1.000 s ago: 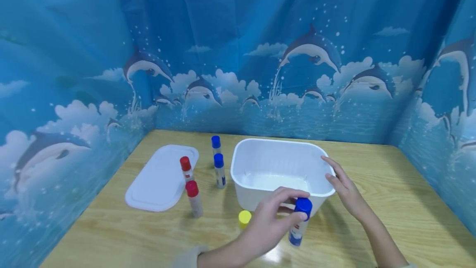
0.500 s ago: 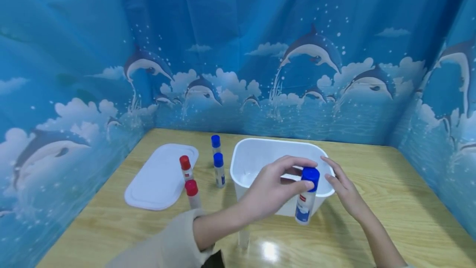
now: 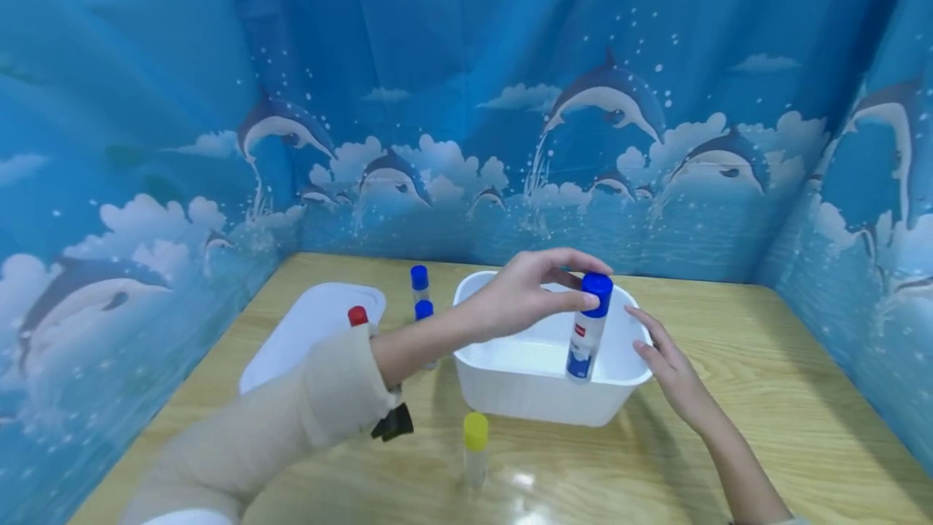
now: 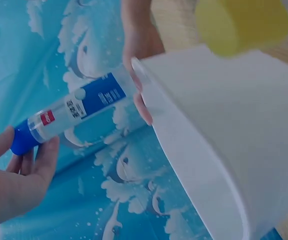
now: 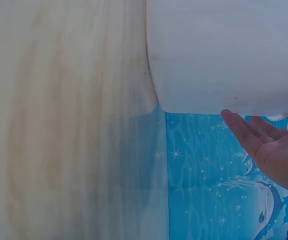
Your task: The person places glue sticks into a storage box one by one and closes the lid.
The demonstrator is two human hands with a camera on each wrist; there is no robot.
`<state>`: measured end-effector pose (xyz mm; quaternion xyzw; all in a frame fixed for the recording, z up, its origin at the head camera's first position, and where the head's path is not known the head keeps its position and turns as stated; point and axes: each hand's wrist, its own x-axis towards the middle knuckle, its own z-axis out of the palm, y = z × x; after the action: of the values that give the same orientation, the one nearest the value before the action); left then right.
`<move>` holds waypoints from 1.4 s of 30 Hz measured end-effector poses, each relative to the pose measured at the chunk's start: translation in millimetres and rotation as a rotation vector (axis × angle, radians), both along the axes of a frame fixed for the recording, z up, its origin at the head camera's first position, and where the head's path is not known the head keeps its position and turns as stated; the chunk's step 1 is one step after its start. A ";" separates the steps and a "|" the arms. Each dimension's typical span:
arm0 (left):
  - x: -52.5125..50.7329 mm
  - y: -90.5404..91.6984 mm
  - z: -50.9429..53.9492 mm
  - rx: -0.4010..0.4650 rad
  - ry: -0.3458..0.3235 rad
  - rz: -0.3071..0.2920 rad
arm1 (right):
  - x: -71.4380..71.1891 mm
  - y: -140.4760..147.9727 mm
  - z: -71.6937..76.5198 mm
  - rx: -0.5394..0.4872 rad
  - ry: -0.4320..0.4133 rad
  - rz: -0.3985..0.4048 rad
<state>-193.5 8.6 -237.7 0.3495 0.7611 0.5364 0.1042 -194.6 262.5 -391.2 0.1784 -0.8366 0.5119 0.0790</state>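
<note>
In the head view, my left hand (image 3: 535,290) pinches the blue cap of a large clear glue stick (image 3: 585,339), its body tilted slightly with the lower end down. It hangs over the near right part of a white plastic bin (image 3: 525,394). The left wrist view shows thumb and fingers around the cap and the glue stick's printed label (image 4: 78,106). My right hand (image 3: 678,375) rests its fingertips on the bin's right rim. Those fingers look extended against the bin wall (image 5: 224,60) in the right wrist view.
A yellow-capped glue stick (image 3: 476,448) stands before the bin. Two smaller blue-capped glue sticks (image 3: 419,280) stand left of it. A red-capped one (image 3: 357,315) and a white lid (image 3: 321,310) are partly hidden by my left sleeve (image 3: 291,411). A dolphin-print curtain (image 3: 466,104) encloses the table.
My left hand has lifted the large blue-capped glue stick from low in front of the bin to above its near rim. My right hand stays at the right rim.
</note>
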 end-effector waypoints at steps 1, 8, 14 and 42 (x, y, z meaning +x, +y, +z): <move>-4.1 0.2 1.1 -0.017 0.019 -0.005 | 0.0 -0.2 0.0 -0.007 0.005 0.005; -29.4 -0.1 -0.3 -0.070 0.068 -0.016 | 0.8 -0.3 -0.7 -0.012 0.024 0.009; -50.9 2.2 -21.5 -0.077 0.005 -0.029 | -0.5 -0.4 -0.3 0.002 0.009 0.004; -78.9 26.8 -85.8 -0.137 -0.103 -0.161 | 0.1 -1.5 -1.7 -0.018 0.005 -0.033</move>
<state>-272.5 35.4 -323.6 0.3738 0.7590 0.4902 0.2094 -194.5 261.0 -392.9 0.1654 -0.8345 0.5176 0.0911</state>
